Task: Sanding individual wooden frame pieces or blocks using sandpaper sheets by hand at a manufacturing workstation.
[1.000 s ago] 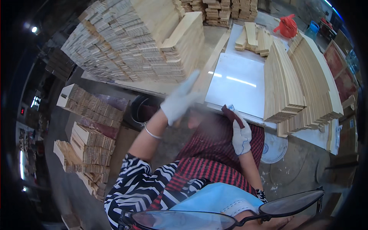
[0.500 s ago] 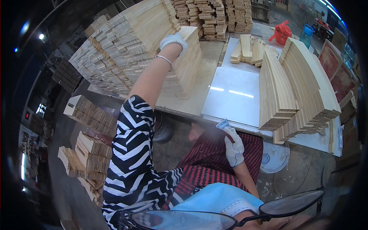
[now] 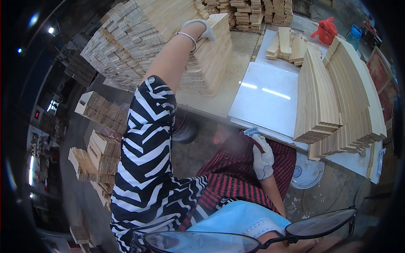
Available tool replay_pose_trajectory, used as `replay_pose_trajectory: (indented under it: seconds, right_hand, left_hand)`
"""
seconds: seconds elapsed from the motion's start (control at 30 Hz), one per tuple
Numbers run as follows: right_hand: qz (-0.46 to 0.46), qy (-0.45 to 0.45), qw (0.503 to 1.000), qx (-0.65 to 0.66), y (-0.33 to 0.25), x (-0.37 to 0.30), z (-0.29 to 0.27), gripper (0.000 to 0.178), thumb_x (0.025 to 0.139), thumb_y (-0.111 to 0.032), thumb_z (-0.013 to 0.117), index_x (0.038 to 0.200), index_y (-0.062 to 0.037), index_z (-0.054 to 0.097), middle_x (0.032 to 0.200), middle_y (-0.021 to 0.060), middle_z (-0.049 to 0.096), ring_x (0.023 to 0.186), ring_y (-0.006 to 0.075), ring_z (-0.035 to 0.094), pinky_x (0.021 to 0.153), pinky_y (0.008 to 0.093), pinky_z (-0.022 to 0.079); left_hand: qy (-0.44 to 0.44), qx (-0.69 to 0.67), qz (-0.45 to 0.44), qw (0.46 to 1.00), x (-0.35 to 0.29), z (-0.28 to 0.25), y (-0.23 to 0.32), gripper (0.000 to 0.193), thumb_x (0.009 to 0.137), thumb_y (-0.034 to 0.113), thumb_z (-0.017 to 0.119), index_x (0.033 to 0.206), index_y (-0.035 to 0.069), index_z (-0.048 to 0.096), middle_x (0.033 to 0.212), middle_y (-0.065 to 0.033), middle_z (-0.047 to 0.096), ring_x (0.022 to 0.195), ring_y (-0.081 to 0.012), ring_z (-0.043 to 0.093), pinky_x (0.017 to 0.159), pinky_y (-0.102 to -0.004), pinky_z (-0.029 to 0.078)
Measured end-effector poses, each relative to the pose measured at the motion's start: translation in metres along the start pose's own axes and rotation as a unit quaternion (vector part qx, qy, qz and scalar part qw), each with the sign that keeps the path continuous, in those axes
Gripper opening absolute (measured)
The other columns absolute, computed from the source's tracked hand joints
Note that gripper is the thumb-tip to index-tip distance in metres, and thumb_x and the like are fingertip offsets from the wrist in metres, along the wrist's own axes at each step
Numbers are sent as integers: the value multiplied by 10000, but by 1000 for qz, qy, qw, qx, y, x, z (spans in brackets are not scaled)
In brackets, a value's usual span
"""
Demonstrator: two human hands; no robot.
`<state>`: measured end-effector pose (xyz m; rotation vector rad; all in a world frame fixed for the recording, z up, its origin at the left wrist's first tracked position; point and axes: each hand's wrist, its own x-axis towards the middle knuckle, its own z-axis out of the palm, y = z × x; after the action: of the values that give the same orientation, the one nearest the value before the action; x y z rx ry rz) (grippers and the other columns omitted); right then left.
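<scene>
My left arm, in a black-and-white zigzag sleeve with a bangle at the wrist, stretches away to a tall stack of pale wooden boards (image 3: 206, 69). Its white-gloved left hand (image 3: 206, 30) lies at the top of that stack, the fingers mostly hidden beyond the wrist. Low by the table's front edge, my right hand (image 3: 263, 158), also in a white glove, is closed round a folded piece of sandpaper (image 3: 259, 143), dark red on one face with a printed pale backing. This hand hovers over the red-and-black checked cloth on my lap.
A glossy white board (image 3: 265, 90) lies on the table, with curved wooden slats (image 3: 316, 97) standing to its right. Short wood pieces (image 3: 291, 46), a red plastic bag (image 3: 325, 30) and a blue bottle (image 3: 353, 34) sit behind. More wood bundles (image 3: 101, 111) stand at left; a white bucket lid (image 3: 306, 170) is below.
The whole view has shifted, so the table and stacks appear slightly higher and further right. My left hand has turned over the stack's top, hiding its fingers more. My right hand still holds the sandpaper.
</scene>
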<state>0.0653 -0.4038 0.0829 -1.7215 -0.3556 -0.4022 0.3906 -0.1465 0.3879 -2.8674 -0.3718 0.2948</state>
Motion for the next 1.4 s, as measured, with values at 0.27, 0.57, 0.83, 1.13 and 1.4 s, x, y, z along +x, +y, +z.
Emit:
replay_pose_trajectory:
  seconds: [0.27,0.57,0.83,1.13,1.4]
  right_hand:
    - [-7,-3,1000,1,0,0,1,320,872,-4,629,1183,-45,686,1144,162,688,1122,342,621,991,398,448]
    - [-31,2,999,-15,-10,2,-1,314,883,-3,617,1190,-28,680,1156,173,681,1119,338,625,977,390,457]
    - [97,11,986,135,-20,10,1,293,952,-85,589,1232,-21,650,1171,161,675,1096,311,634,963,372,460]
    - [113,-7,977,180,-61,169,34,391,995,-278,544,1204,43,627,1101,127,688,1026,208,614,937,331,457]
    - [224,-76,869,435,-55,258,119,360,955,-258,603,1151,44,628,1055,107,691,907,183,658,824,308,516]
  left_hand:
    - [15,-35,-3,999,0,3,-5,697,691,560,746,1181,66,695,1107,-141,710,937,-282,687,841,-441,532]
    - [20,-7,15,1000,-14,4,-2,729,674,581,759,1216,99,683,1147,-110,706,993,-265,681,878,-422,524]
    - [30,-5,7,1000,-12,12,-2,760,635,583,793,1189,74,691,1088,-103,728,928,-266,700,829,-386,546]
    - [-116,-279,40,953,11,6,-23,955,718,628,737,1448,74,467,1441,-195,496,1293,-301,486,1059,-416,379]
    - [-111,-373,87,917,14,24,-20,1045,727,632,744,1516,67,355,1509,-205,394,1383,-326,359,1114,-493,314]
